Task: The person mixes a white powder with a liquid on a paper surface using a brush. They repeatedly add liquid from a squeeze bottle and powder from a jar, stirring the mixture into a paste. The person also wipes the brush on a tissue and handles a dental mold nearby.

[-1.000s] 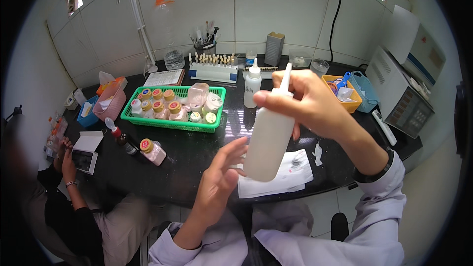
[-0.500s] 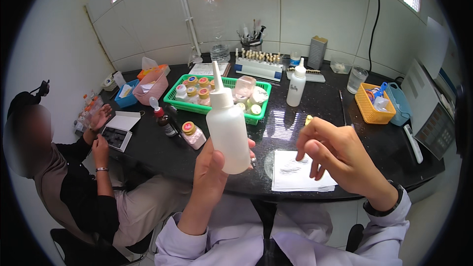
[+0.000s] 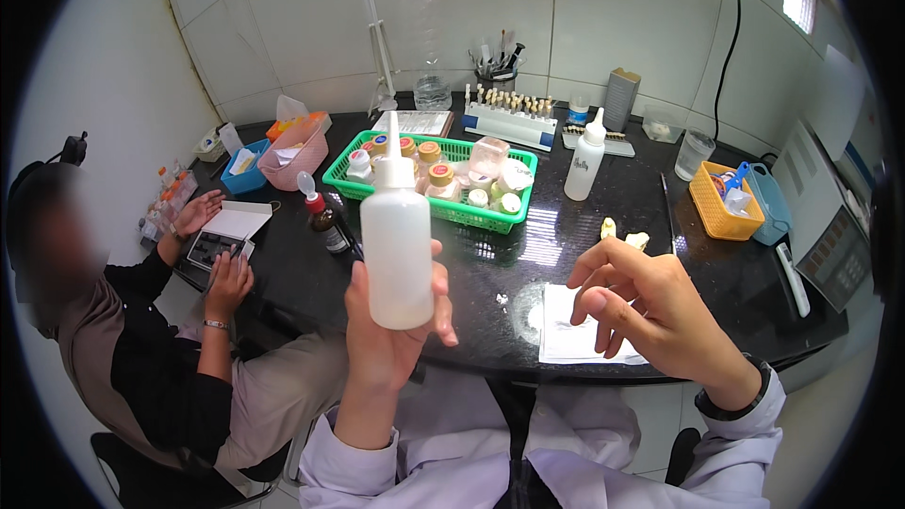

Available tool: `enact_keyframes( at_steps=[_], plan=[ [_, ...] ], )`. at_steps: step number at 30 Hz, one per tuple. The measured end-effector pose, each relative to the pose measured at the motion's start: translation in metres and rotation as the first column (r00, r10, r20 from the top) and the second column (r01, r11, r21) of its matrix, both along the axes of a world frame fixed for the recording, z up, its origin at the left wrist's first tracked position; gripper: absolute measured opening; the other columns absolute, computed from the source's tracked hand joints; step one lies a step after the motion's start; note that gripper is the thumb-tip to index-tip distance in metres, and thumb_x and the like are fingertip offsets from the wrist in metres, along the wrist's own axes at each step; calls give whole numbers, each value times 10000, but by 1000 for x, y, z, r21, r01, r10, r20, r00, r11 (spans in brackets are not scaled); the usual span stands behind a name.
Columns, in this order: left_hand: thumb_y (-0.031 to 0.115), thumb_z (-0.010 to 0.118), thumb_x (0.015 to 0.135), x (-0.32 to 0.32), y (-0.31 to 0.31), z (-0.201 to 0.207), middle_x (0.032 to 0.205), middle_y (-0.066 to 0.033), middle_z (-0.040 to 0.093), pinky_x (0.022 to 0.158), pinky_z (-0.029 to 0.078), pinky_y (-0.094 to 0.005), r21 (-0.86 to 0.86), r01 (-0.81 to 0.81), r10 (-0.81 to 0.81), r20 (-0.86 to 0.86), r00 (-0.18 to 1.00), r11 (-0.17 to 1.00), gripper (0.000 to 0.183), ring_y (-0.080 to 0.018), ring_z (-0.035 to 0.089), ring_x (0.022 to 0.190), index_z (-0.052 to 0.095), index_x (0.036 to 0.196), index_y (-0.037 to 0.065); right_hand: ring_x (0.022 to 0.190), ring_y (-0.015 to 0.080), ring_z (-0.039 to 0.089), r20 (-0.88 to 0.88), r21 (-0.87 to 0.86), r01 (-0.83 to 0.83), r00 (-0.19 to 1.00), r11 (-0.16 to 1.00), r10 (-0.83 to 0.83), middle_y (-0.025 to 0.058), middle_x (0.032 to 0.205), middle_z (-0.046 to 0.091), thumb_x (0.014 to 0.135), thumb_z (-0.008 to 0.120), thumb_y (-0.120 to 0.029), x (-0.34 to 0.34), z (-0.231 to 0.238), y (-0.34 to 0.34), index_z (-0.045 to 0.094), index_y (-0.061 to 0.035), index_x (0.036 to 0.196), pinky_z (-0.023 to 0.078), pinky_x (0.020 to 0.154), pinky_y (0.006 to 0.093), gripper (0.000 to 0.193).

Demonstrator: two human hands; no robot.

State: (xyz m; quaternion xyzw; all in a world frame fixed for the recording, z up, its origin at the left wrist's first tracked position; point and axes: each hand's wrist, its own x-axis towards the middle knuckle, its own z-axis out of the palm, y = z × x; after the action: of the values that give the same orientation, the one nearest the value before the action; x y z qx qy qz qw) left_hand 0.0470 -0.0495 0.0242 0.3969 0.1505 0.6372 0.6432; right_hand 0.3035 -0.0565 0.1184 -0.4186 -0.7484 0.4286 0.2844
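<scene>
A translucent white squeeze bottle (image 3: 396, 259) with a long pointed nozzle stands upright in my left hand (image 3: 377, 344). My fingers wrap round its lower part from behind. It is raised in front of the dark table and covers part of the green basket. My right hand (image 3: 650, 306) hovers over white paper sheets (image 3: 566, 335), its fingers loosely bent and apart, with nothing in them. The sheets bear some grey marks, partly hidden by that hand. Crumpled yellowish scraps (image 3: 636, 241) lie just beyond the right hand.
Behind my hands is a green basket (image 3: 471, 218) of small jars. Another white nozzle bottle (image 3: 584, 165) stands right of it, a brown dropper bottle (image 3: 326, 226) left. A yellow basket (image 3: 724, 210) sits at right. At left a seated person (image 3: 170, 330) touches a boxed case (image 3: 217, 245).
My left hand has moved the squeeze bottle to the left and turned it more upright. The pink powder jar beside it is now hidden. The other person's nearer hand has moved to the case.
</scene>
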Motion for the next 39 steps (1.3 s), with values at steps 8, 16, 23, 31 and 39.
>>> enact_keyframes(
  at_steps=[8,16,23,31,39],
  plan=[
    [533,417,936,-25,-7,12,1048,-166,496,420,516,-289,66,-34,23,160,987,997,721,-229,599,722,371,1348,-58,574,116,607,44,17,-34,998,999,33,87,744,657,947,635,-257,-13,-9,4,542,-11,1027,442,506,253,275],
    [650,453,912,-41,-8,1,927,-115,491,394,477,-249,134,-41,45,-25,999,990,774,-207,550,694,406,1230,-54,598,108,605,51,37,-41,998,998,39,78,750,665,943,640,-250,-18,-8,6,536,-17,1063,461,523,246,282],
    [716,508,854,-18,-6,3,811,-126,652,716,551,-330,60,-137,149,-341,928,989,771,-209,672,776,576,1040,-28,612,88,603,73,35,-17,997,999,15,65,765,665,942,642,-226,-16,-14,8,538,-27,1086,481,543,236,267],
    [720,431,887,-9,-5,0,792,-131,651,658,552,-344,-23,-59,53,-199,979,998,766,-217,672,715,566,1042,-18,595,88,603,59,67,-31,998,997,27,60,728,661,935,652,-208,-16,-16,11,542,-18,1072,445,529,231,258],
    [670,471,896,-13,-3,-4,825,-122,617,584,544,-303,28,30,-22,-258,966,999,713,-189,648,669,468,1137,-2,600,108,615,51,58,-34,998,998,31,68,742,667,933,652,-203,-12,-19,12,551,-21,1063,457,541,241,245]
  ],
)
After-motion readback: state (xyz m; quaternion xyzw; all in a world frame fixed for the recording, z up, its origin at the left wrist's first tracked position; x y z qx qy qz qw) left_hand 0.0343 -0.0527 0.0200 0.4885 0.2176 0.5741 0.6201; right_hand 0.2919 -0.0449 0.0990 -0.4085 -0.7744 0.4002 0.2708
